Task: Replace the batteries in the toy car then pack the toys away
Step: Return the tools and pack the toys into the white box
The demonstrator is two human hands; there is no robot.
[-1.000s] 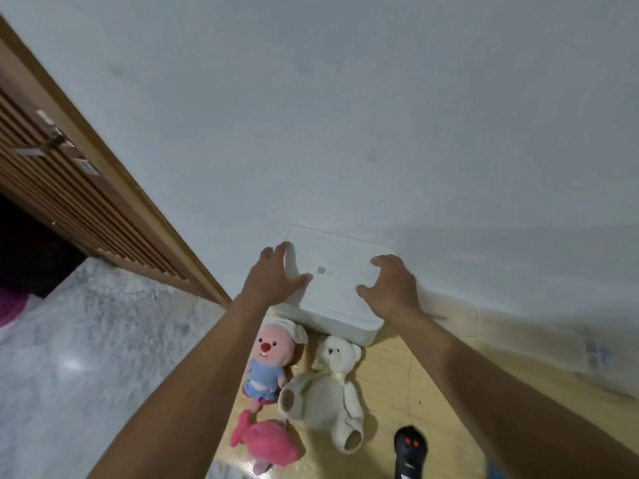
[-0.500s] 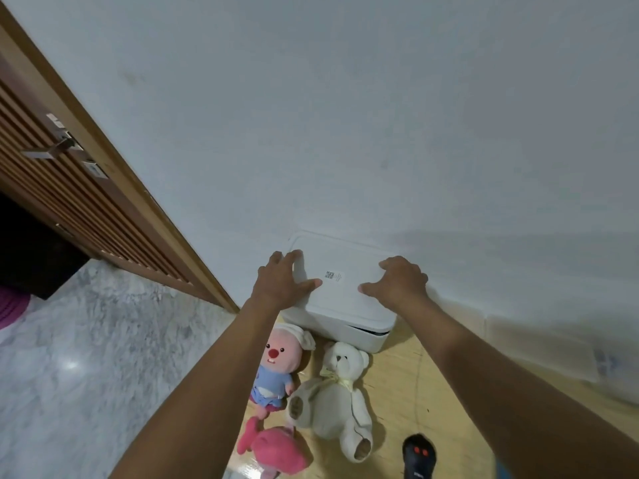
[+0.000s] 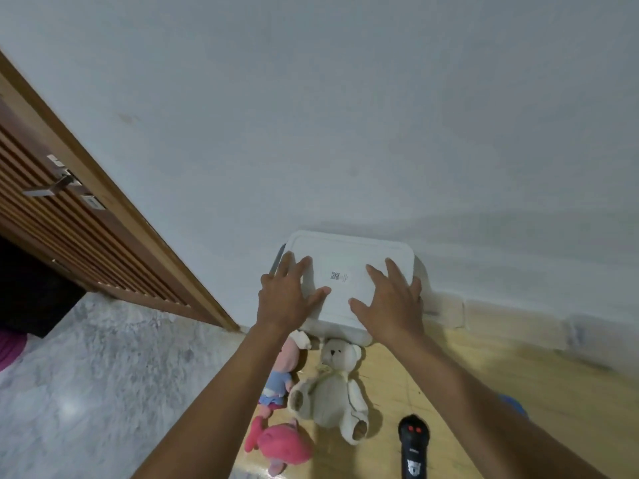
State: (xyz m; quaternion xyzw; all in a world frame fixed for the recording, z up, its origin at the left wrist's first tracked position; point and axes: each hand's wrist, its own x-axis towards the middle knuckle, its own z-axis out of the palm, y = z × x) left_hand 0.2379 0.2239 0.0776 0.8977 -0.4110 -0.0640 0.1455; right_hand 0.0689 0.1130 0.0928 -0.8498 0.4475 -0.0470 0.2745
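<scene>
Both hands, left hand (image 3: pixel 289 294) and right hand (image 3: pixel 390 299), now lie flatter, fingers spread wide, on the white box lid (image 3: pixel 349 267) at centre frame, apparently pressing it, while the soft toys (image 3: pixel 328 388) lie unpacked just below.

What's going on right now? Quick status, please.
Left hand and right hand flat on white box lid. Teddy bear, two pink plush toys unpacked. Nothing blocking.

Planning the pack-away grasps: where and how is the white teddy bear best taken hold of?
Grip the white teddy bear around its torso, coming from above. It lies on its back on the wooden floor, belly up and unobstructed; the torso is the widest soft part. The pink-faced plush lies close on its left, so close the fingers head-to-foot or enter from the right.
</scene>
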